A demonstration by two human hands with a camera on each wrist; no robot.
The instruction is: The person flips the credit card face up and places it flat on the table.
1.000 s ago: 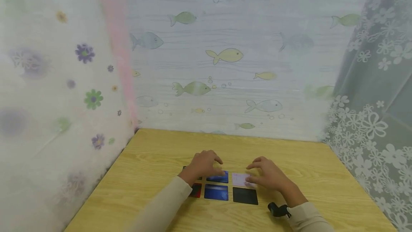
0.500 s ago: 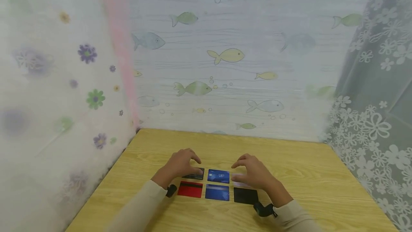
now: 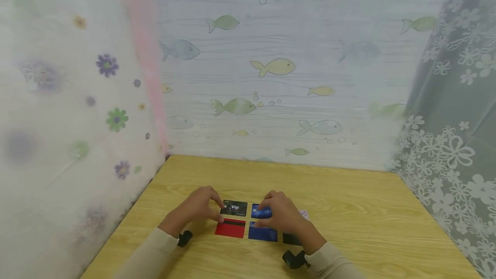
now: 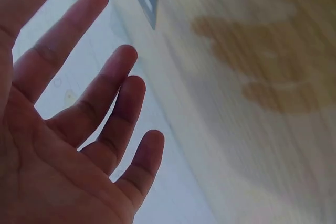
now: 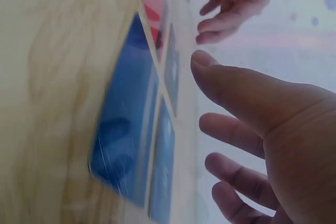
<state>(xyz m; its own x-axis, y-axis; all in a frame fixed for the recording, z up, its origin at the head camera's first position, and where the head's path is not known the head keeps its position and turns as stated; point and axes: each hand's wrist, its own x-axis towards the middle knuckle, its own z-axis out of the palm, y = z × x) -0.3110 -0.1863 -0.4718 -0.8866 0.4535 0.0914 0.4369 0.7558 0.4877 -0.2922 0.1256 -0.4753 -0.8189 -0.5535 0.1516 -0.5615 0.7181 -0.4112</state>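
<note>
Two rows of flat cards lie on the wooden table. At the back are a black Vip card (image 3: 236, 209), a blue VIP card (image 3: 265, 212) and a pale pinkish card (image 3: 304, 215). In front lie a red card (image 3: 230, 230), a blue striped card (image 3: 263, 235) and a black card (image 3: 290, 239). My left hand (image 3: 198, 205) hovers at the left edge of the Vip and red cards, fingers spread and holding nothing. Over the two blue cards is my right hand (image 3: 284, 213), thumb and fingers apart. It partly hides the pinkish and black cards.
The wooden table (image 3: 341, 193) runs back to a fish-printed curtain (image 3: 271, 98). A flowered sheet (image 3: 77, 119) hangs on the left, a lace-patterned one (image 3: 445, 150) on the right. Small dark wrist devices (image 3: 295, 260) sit at the cuffs.
Both hands have moved left across the cards. The left hand has uncovered the Vip and red cards; the right has gone from the pinkish card to over the blue ones. The cards stay put.
</note>
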